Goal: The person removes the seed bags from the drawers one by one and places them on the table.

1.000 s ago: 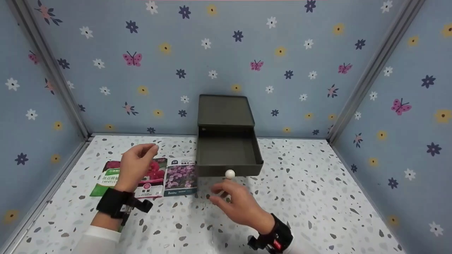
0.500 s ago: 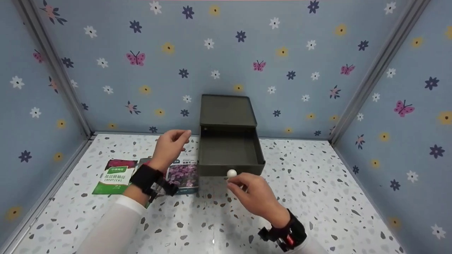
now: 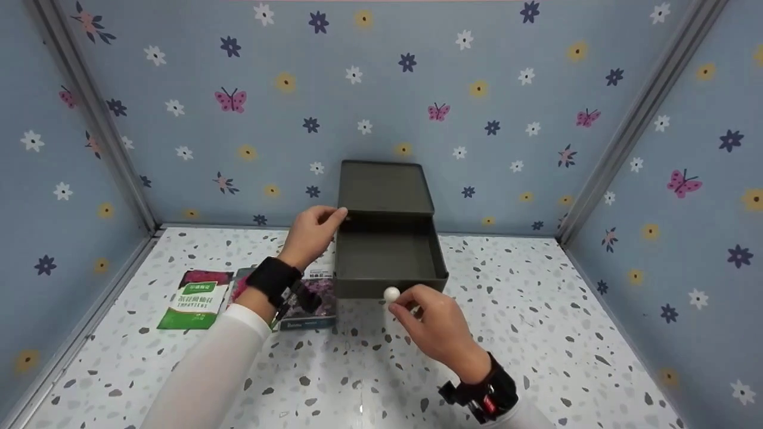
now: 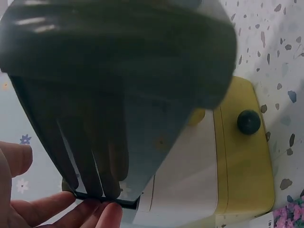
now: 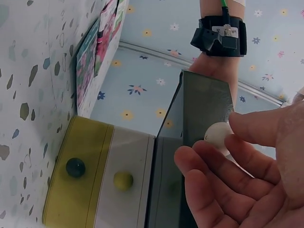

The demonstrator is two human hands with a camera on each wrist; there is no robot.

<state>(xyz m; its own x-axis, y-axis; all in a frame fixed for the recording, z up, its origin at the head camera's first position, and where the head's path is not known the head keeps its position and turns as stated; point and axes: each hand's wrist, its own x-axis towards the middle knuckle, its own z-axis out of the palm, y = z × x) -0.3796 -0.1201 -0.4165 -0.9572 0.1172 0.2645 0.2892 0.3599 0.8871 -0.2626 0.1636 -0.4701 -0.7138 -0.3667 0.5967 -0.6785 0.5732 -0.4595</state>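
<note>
Blue wall panels (image 3: 381, 71) printed with flowers and butterflies surround a speckled tabletop (image 3: 506, 333), where a three-tier drawer chest (image 3: 386, 187) stands with its dark olive top drawer (image 3: 387, 256) pulled out toward a person. Flower seed packets (image 3: 194, 304), one labeled "Impatiens," lie to its left. The left hand (image 3: 311, 234) touches the chest's dark edge at the drawer's rear left, fingers together, thumb apart from them. The right hand (image 3: 438, 328) pinches the drawer's round white knob (image 3: 391, 294) between thumb and fingers.
</note>
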